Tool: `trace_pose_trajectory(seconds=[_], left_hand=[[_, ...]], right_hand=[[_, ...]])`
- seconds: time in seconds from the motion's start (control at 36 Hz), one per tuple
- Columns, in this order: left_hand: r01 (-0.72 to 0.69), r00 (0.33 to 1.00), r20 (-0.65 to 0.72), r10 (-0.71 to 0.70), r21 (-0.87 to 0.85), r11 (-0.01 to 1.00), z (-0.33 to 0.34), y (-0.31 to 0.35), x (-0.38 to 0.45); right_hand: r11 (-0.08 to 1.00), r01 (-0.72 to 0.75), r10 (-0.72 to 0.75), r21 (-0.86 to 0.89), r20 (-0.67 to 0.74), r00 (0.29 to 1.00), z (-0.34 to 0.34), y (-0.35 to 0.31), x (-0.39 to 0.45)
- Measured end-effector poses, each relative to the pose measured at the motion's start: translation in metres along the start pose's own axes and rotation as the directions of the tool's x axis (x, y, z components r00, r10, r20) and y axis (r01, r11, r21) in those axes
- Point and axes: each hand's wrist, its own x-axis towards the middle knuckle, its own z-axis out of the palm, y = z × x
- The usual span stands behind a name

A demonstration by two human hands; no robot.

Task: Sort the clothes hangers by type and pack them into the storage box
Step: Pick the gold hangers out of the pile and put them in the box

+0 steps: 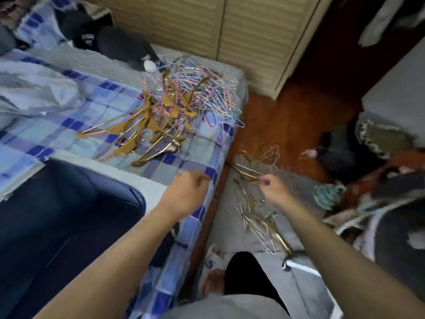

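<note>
L hand (188, 192) curled shut at bed (96, 116) edge, grip contents can't tell. R hand (273, 187) pinches wire hangers (253, 217) over grey storage box (296, 187). Gold hangers (142, 132) + pastel wire hangers (207, 93) piled at 12 o'clock of L hand.

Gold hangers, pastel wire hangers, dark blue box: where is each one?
gold hangers (138, 132), head view, middle of the pile on the bed.
pastel wire hangers (207, 93), head view, centre of the tangle.
dark blue box (69, 217), head view, inner wall.
</note>
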Motion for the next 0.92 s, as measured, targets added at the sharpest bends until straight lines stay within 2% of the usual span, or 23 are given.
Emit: trace_pose_trajectory(seconds=[0.08,0.14,0.28,0.5,0.56,0.67,0.83,0.92], left_hand=[[-0.003,0.997,0.079,-0.003,0.075,0.997,0.04,0.021,0.02],[0.005,0.992,0.121,-0.021,0.136,0.991,0.065,0.027,0.028],[0.092,0.981,0.149,-0.125,0.211,0.973,0.112,0.04,0.019],[0.278,0.931,0.148,-0.333,0.303,0.911,0.188,0.061,0.022],[0.3,0.921,0.159,-0.355,0.289,0.909,0.209,0.075,0.016],[0.321,0.916,0.155,-0.37,0.269,0.908,0.238,0.097,0.013],[0.336,0.902,0.186,-0.39,0.266,0.904,0.246,0.084,0.022],[0.324,0.887,0.239,-0.395,0.288,0.901,0.248,0.077,0.028]], right_hand=[[0.993,-0.11,0.115,0.052,-0.094,0.989,-0.018,0.088,0.025],[0.99,-0.137,0.139,0.039,-0.064,0.988,-0.02,0.134,0.039],[0.983,-0.182,0.182,-0.031,0.019,0.983,-0.046,0.156,0.019],[0.972,-0.192,0.211,-0.137,0.143,0.967,-0.079,0.24,0.06],[0.961,-0.203,0.239,-0.188,0.198,0.951,-0.084,0.257,0.061],[0.951,-0.216,0.259,-0.22,0.189,0.947,-0.095,0.279,0.066],[0.939,-0.191,0.262,-0.285,0.239,0.935,-0.096,0.295,0.093],[0.937,-0.25,0.31,-0.244,0.25,0.917,-0.093,0.292,0.093]])
